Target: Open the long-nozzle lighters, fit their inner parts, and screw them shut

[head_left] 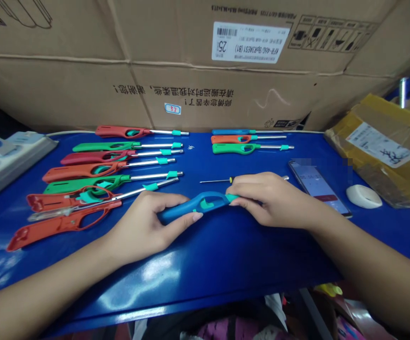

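A blue long-nosed lighter (194, 206) with a teal trigger lies across the blue table (226, 255) in front of me. My left hand (148, 226) grips its handle end, thumb on top. Closed around the lighter's front end, my right hand (268, 196) hides the metal tube. A thin screwdriver (213, 181) lies just behind the right hand. Left of me lie several red and green lighters (112, 167), and two red handle shells (63, 222) lie open at the near left.
Three more lighters (247, 139) lie at the back centre. A phone (318, 186) and a white oval object (363, 196) sit to the right, beside a taped yellow parcel (385, 146). Large cardboard boxes (190, 61) wall the back. A white power strip (6, 156) sits far left.
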The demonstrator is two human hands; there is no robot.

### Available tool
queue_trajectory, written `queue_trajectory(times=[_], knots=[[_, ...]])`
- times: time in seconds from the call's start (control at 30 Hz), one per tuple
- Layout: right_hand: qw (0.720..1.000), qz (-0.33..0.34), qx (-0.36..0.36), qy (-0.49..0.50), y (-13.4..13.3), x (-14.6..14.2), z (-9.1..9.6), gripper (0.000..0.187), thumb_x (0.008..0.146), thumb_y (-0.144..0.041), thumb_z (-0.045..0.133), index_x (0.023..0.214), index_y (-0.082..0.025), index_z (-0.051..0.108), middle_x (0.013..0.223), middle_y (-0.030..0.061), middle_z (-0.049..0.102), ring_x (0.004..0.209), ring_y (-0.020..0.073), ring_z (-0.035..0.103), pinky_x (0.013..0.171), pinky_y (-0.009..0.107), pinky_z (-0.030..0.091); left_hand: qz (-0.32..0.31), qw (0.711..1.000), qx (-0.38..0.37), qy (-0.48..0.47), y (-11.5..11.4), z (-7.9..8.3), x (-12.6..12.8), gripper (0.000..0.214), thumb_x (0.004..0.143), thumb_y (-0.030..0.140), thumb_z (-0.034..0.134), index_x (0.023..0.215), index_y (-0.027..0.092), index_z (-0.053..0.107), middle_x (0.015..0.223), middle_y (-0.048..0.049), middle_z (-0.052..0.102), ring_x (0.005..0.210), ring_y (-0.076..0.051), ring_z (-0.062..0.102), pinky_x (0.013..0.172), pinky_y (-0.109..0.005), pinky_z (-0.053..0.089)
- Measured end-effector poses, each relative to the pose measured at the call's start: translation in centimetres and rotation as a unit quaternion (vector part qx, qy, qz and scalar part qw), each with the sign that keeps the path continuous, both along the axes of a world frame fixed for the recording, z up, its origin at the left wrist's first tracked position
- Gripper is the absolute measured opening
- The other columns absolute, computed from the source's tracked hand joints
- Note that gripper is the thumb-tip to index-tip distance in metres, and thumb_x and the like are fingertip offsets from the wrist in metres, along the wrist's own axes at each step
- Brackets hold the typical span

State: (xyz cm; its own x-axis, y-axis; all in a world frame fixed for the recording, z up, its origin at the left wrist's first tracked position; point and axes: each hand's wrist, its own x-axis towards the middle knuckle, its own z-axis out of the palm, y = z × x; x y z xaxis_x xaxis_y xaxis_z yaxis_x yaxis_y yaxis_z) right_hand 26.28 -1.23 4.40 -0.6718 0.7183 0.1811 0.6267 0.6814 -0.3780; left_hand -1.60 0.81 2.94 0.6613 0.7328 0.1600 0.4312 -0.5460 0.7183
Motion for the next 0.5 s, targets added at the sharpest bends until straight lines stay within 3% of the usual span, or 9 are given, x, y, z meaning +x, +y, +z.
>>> queue_trajectory(times=[0.2, 0.37, 0.5], knots=[[0.999, -0.019, 0.008, -0.039, 0.2, 0.2, 0.0, 0.025, 0.105, -0.028, 0.046, 0.104, -0.017, 0.069, 0.095, 0.0075, 0.068, 0.085, 0.0198, 0.063, 0.076, 0.032, 0.046, -0.008, 0.999, 0.041, 0.029, 0.4, 0.0, 0.3, 0.025, 0.097, 0.040, 0.063, 0.087, 0.019, 0.074, 0.070, 0.0036, 0.068, 0.058, -0.010, 0.057, 0.060, -0.021, 0.044], [0.996, -0.056, 0.063, -0.002, 1.6, 2.0, 0.6, 0.019, 0.102, -0.028, 0.051, 0.107, -0.019, 0.067, 0.105, 0.0090, 0.071, 0.096, 0.0224, 0.066, 0.084, 0.035, 0.050, 0.025, 0.998, 0.061, 0.010, 0.8, -0.4, 0.4, 0.032, 0.099, 0.044, 0.060, 0.121, 0.023, 0.070, 0.112, -0.0022, 0.076, 0.093, -0.018, 0.070, 0.081, -0.025, 0.053], [0.980, -0.144, 0.137, -0.002, 3.4, 4.6, 0.4, 0.013, 0.092, -0.021, 0.056, 0.098, -0.020, 0.067, 0.101, 0.0108, 0.071, 0.097, 0.0260, 0.066, 0.086, 0.038, 0.050, 0.090, 0.994, 0.060, 0.001, 1.6, -0.9, 0.1, 0.041, 0.100, 0.049, 0.056, 0.124, 0.019, 0.070, 0.093, -0.0036, 0.075, 0.074, -0.017, 0.067, 0.064, -0.025, 0.052]])
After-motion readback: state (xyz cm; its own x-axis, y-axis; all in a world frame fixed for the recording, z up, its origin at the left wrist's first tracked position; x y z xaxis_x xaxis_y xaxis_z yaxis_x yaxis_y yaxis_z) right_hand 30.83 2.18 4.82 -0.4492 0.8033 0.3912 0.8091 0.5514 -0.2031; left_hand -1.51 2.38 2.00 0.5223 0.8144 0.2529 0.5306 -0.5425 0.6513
